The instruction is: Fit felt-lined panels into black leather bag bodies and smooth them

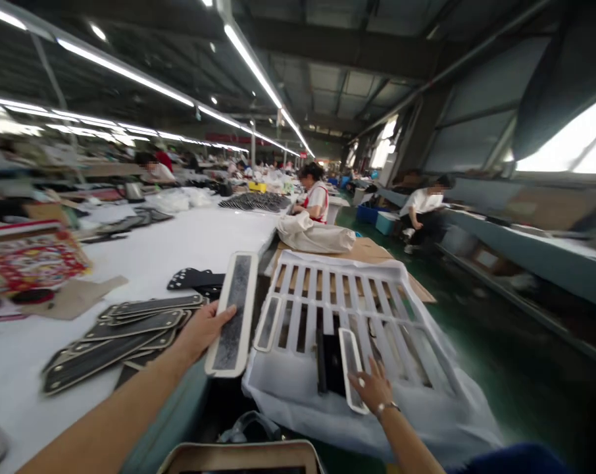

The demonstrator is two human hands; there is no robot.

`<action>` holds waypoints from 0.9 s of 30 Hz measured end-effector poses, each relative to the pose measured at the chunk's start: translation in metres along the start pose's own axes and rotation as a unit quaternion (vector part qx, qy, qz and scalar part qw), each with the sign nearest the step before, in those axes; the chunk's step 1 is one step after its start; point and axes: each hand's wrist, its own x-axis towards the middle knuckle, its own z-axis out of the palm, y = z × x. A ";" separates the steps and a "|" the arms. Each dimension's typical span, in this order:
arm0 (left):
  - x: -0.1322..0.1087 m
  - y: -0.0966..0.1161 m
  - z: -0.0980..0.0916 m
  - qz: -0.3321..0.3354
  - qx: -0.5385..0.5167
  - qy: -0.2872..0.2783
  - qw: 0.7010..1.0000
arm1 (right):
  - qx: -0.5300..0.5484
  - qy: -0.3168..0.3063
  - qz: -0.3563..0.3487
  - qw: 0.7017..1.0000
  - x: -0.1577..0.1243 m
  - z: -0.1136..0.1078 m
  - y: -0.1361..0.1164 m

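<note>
My left hand (206, 332) grips a long strip with a pale border and a mottled grey middle (235, 309), held tilted above the gap between table and rack. Thumb and finger of my right hand (372, 385) pinch the edge of a second pale-bordered strip (352, 368), which leans on the white slatted rack (322, 286). Beside that strip is a dark block-like piece (331, 359). Another pale-bordered strip (267, 322) lies at the rack's left side. Left of my left hand, several black strips with light edging (130, 322) are piled on the white table (164, 240).
Black pieces with holes (194, 280) lie near the table's edge. A beige cloth bundle (315, 234) rests on cardboard (372, 249) behind the rack. Co-workers sit at the table (318, 197) and by the right wall (421, 204). Something tan-rimmed (243, 451) is close below me.
</note>
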 end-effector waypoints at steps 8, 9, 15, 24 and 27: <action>-0.032 0.000 0.032 0.222 0.226 0.060 0.947 | 0.374 -0.139 -0.127 0.908 -0.027 -0.058 -0.185; -0.041 -0.001 0.040 0.241 0.280 0.069 0.927 | 0.422 -0.189 -0.135 0.876 -0.043 -0.067 -0.215; -0.080 -0.010 0.066 0.329 0.448 0.020 0.831 | 0.540 -0.097 -0.222 0.806 -0.097 -0.089 -0.304; -0.145 0.013 0.020 0.322 0.448 -0.235 0.800 | 0.498 -0.106 -0.204 0.836 -0.104 -0.101 -0.262; -0.151 -0.007 -0.015 0.270 0.398 -0.095 0.872 | 0.435 -0.127 -0.187 0.872 -0.111 -0.117 -0.246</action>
